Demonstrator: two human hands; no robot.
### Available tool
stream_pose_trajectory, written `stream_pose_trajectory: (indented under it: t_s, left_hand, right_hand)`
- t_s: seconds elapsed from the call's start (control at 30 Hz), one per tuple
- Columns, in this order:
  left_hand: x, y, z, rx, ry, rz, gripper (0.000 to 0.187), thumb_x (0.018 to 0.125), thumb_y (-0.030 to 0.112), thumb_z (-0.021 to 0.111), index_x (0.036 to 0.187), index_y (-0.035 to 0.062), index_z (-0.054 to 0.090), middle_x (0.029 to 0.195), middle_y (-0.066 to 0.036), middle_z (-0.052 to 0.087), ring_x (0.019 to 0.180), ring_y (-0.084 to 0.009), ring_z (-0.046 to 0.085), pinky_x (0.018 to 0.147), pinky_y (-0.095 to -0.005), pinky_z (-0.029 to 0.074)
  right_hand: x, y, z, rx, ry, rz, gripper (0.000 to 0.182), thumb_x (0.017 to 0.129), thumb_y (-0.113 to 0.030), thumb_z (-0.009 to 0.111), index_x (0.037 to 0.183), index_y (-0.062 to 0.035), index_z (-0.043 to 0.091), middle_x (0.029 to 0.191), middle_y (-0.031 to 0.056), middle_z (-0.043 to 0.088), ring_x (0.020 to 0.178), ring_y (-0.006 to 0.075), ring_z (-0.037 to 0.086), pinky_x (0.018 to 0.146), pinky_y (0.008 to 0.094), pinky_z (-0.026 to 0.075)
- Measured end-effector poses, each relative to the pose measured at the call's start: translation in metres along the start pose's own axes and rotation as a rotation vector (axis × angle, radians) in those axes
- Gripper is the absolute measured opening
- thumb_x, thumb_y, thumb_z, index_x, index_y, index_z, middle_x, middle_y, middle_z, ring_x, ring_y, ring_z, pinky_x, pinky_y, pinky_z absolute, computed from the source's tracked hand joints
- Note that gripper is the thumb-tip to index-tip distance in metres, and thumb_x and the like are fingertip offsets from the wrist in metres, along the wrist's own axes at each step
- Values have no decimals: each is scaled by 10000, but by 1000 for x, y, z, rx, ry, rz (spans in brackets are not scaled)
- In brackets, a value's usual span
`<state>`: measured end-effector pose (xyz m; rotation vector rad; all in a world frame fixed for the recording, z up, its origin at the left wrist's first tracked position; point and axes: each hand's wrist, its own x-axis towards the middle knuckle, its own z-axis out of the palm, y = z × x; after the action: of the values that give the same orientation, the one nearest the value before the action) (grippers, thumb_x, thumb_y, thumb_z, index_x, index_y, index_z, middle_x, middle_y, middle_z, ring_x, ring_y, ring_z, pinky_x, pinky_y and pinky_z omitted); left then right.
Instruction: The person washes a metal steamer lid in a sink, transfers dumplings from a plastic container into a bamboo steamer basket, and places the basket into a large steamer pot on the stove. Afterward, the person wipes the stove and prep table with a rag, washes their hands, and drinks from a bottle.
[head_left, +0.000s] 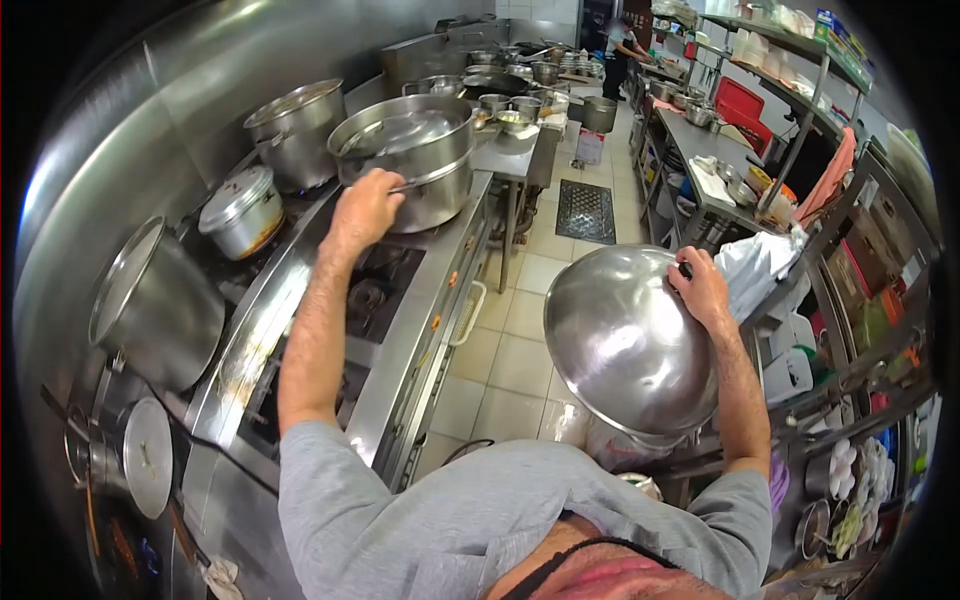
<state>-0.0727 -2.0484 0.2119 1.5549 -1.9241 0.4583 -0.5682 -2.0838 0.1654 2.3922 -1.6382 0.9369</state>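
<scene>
On the stove (400, 262) at the left stands a wide steel pot (425, 190), two-tiered in look, with a shiny surface inside its top. My left hand (370, 208) is closed on the handle at its near side. Over the floor at the right, my right hand (702, 288) grips a large domed steel lid (630, 340) near its upper right edge, where a dark piece shows at the fingers. The dome's outside faces up towards me, and its inside is hidden.
Along the left wall are a tall pot (298, 135), a lidded pot (242, 212) and a big tilted pot (160, 305). A steel worktable (700, 150) and shelving line the right. A black mat (587, 212) lies on the tiles; a person (622, 55) stands far back.
</scene>
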Motion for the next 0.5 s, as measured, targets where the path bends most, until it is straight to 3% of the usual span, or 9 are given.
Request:
stream_pose_trajectory:
  t_s: [0.33, 0.5]
  left_hand:
    - [152, -93, 84, 229, -205, -115, 204, 784, 140, 590, 971, 59, 573, 972, -138, 569, 946, -321, 548, 787, -414, 446]
    - [230, -161, 141, 381, -379, -97, 239, 760, 48, 553, 995, 25, 588, 1064, -153, 567, 1021, -316, 539, 846, -415, 454]
  right_hand:
    - [121, 58, 63, 23, 90, -38, 205, 771, -235, 616, 915, -117, 530, 903, 89, 532, 816, 327, 562, 667, 402, 454]
    - [170, 73, 87, 62, 161, -53, 191, 763, -197, 622, 892, -86, 537, 876, 94, 537, 827, 314, 551, 684, 371, 441]
